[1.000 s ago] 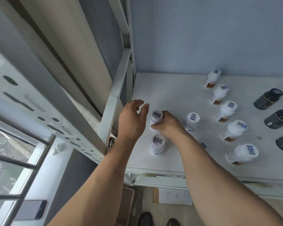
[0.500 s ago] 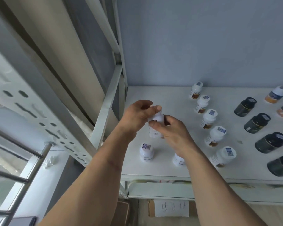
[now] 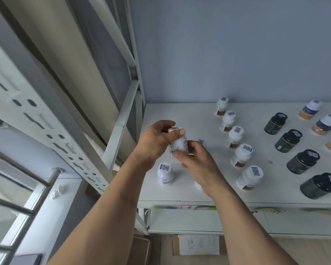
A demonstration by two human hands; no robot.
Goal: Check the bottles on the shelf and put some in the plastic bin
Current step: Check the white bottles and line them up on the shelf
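- The white bottle [image 3: 178, 144] is held up above the near left part of the shelf [image 3: 199, 115], both hands curled round it.
- The left hand [image 3: 155, 142] grips its cap end; the right hand [image 3: 197, 161] holds its lower body.
- It looks light, rigid and smooth, probably plastic; gripping round the body seems safest.
- Another white bottle [image 3: 165, 174] stands just below.
- No plastic bin is in view.
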